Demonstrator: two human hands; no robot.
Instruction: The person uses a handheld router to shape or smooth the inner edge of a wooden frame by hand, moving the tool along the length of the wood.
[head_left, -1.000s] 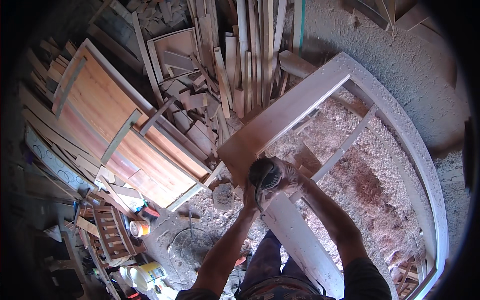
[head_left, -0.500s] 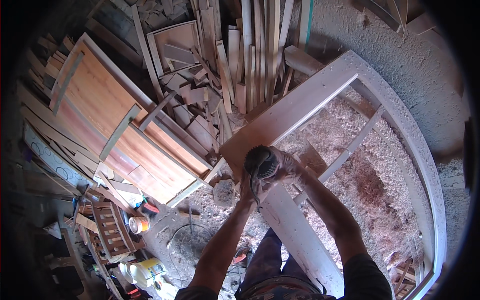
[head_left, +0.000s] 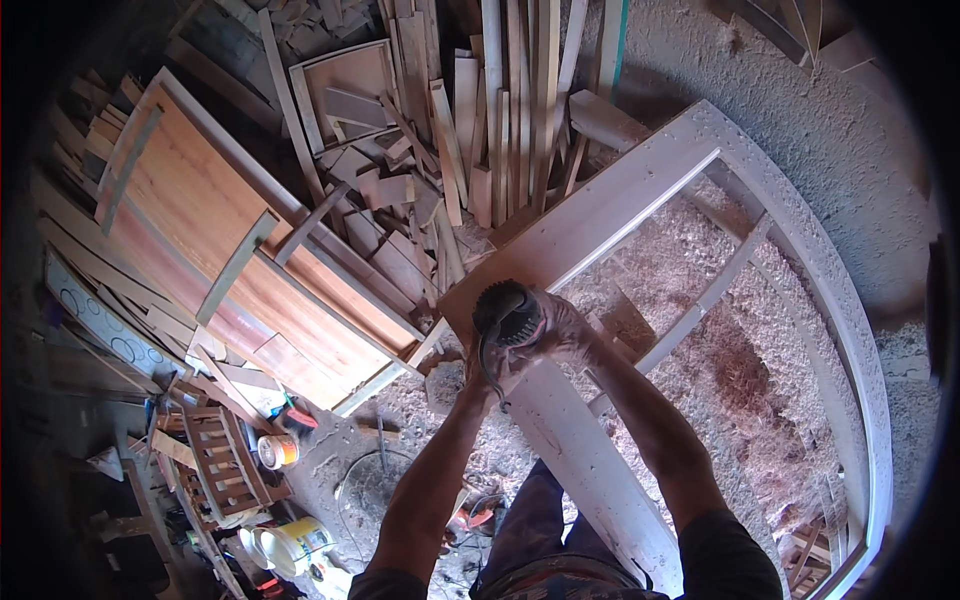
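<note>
A corded power tool with a round, black, ribbed top (head_left: pixel 508 312) stands on a corner of the large wooden frame (head_left: pixel 590 240). Its lower part and base are hidden by my hands. My left hand (head_left: pixel 490 368) is closed on the near left side of the tool, next to the dark cord. Around the right side wraps my right hand (head_left: pixel 566 330). Under both hands, one frame rail runs toward my body and another runs away to the upper right. The frame's far right side is curved, and a slim crossbar (head_left: pixel 715 288) spans its opening.
Wood shavings (head_left: pixel 740 370) lie inside the frame's opening. A reddish wooden panel (head_left: pixel 240 240) with crosspieces leans on the left. Offcuts (head_left: pixel 385 200) and upright boards (head_left: pixel 510 110) crowd the back. Buckets (head_left: pixel 298 543) and a slatted wooden piece (head_left: pixel 225 460) stand lower left.
Both hands and the power tool have shifted slightly left over the frame corner. The cord has moved with them.
</note>
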